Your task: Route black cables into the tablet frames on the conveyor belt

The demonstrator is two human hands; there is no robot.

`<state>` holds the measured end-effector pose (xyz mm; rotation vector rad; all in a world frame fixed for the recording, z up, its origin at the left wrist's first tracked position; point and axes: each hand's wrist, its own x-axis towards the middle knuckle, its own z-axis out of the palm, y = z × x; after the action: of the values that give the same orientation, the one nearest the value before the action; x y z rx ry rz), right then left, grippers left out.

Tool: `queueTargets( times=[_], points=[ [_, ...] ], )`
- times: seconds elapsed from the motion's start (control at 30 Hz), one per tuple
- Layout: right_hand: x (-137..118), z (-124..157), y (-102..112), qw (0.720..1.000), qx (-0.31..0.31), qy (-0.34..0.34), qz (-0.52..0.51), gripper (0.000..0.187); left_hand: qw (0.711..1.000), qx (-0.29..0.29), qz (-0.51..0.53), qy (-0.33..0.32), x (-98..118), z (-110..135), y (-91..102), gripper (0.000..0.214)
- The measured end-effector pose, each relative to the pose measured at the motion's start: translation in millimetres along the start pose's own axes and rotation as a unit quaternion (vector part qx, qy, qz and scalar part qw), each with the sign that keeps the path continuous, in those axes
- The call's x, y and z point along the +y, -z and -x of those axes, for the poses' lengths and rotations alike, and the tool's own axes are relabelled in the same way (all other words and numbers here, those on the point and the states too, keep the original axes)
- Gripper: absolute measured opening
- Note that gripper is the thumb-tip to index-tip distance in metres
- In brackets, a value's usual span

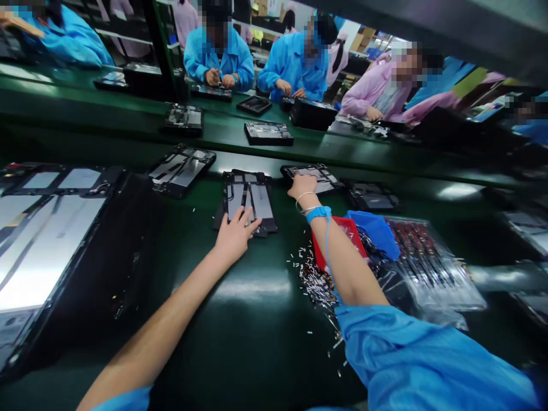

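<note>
Two opened tablets, black with silver batteries inside, lie stacked before me; the upper open tablet [262,200] sits slightly askew on the other. My left hand [233,233] rests on its near edge with fingers spread. Farther right, my right hand [303,187] has its fingers curled at the left end of another open tablet [323,174]. The fingertips are partly hidden there. A blue wrist strap [319,212] with a cord and a thin bracelet circle my right wrist.
Beside my right forearm are a red tray [353,231], a blue bin [379,231], scattered small parts [317,285] and a clear tray of parts [432,262]. Tall tablet stacks [128,257] stand left. More tablets [184,168] lie along the conveyor; co-workers [295,63] sit opposite.
</note>
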<state>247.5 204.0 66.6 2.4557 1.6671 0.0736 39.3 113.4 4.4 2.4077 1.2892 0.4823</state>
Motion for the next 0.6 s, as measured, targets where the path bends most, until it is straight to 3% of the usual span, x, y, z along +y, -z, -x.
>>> queueTargets(
  times=[0.13,0.23,0.3,0.47,0.53,0.6],
  points=[
    [2,10,21,1.0,0.012,0.027,-0.002,0.06,0.985,0.084,0.132,0.075,-15,-48,3.7,0.046],
    [4,28,34,0.998,0.018,0.052,-0.006,0.054,0.943,0.14,0.275,0.127,-5,-71,-2.0,0.043],
    [3,48,39,0.997,0.026,0.078,-0.01,0.056,0.898,0.14,0.387,0.154,12,-80,-10.6,0.04],
    [1,114,37,0.986,0.04,0.163,-0.019,0.06,0.758,0.074,0.611,0.215,58,-89,-23.0,0.036],
    [12,143,37,0.98,0.046,0.188,-0.033,0.057,0.705,0.069,0.663,0.243,67,-78,-16.6,0.029],
    [34,176,38,0.966,0.085,0.221,-0.107,0.055,0.66,0.072,0.701,0.261,70,-49,-4.3,0.019]
  ],
)
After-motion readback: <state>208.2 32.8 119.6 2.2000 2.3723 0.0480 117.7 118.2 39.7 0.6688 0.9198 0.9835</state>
